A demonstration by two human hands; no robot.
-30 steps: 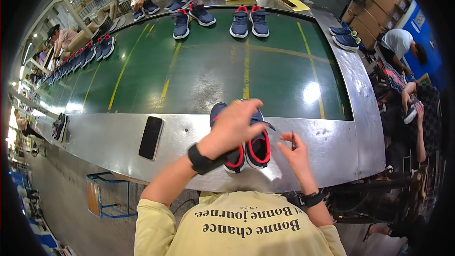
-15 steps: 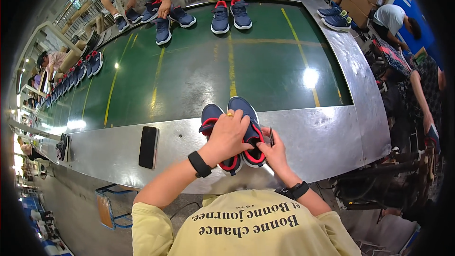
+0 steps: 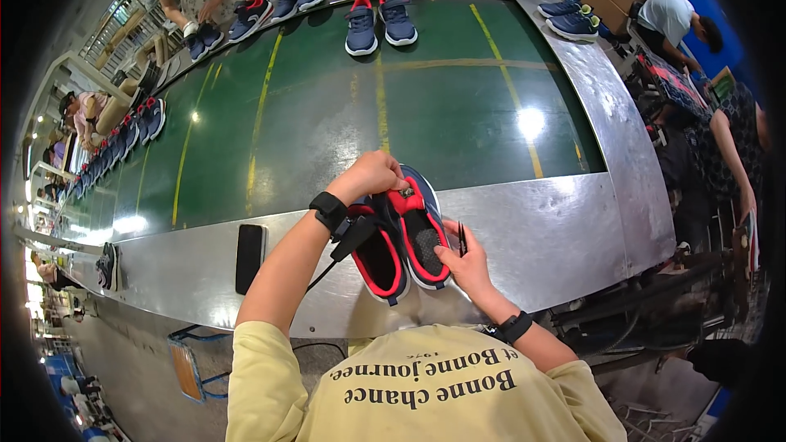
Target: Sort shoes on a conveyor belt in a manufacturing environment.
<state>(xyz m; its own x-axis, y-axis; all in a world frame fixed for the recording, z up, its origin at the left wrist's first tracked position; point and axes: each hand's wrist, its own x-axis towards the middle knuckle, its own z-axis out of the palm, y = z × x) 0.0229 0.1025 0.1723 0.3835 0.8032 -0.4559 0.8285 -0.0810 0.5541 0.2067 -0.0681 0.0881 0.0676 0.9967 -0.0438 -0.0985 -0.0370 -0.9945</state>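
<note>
Two navy sneakers with red linings stand side by side at the near edge of the metal border, toes pointing away. At the front of the right sneaker (image 3: 424, 237), my left hand (image 3: 372, 176) has its fingers closed on the tongue, folded forward so that the grey insole shows. The left sneaker (image 3: 381, 266) sits under my left wrist, its toe hidden by that hand. My right hand (image 3: 468, 262) grips the right sneaker's outer side near the heel, thumb over the collar. Dark tweezers (image 3: 462, 239) stick up from between its fingers.
A black phone (image 3: 250, 259) lies left of the sneakers. Across the green belt (image 3: 319, 115) stands another navy pair (image 3: 381, 23). More shoes (image 3: 573, 23) rest on the far right corner. Co-workers stand along the far side, and a shoe row (image 3: 123, 143) runs down the left.
My left hand has moved from over the sneaker's opening to its front, and the tongue is now folded forward. Across the belt, a co-worker's navy shoes have shifted back to the far edge.
</note>
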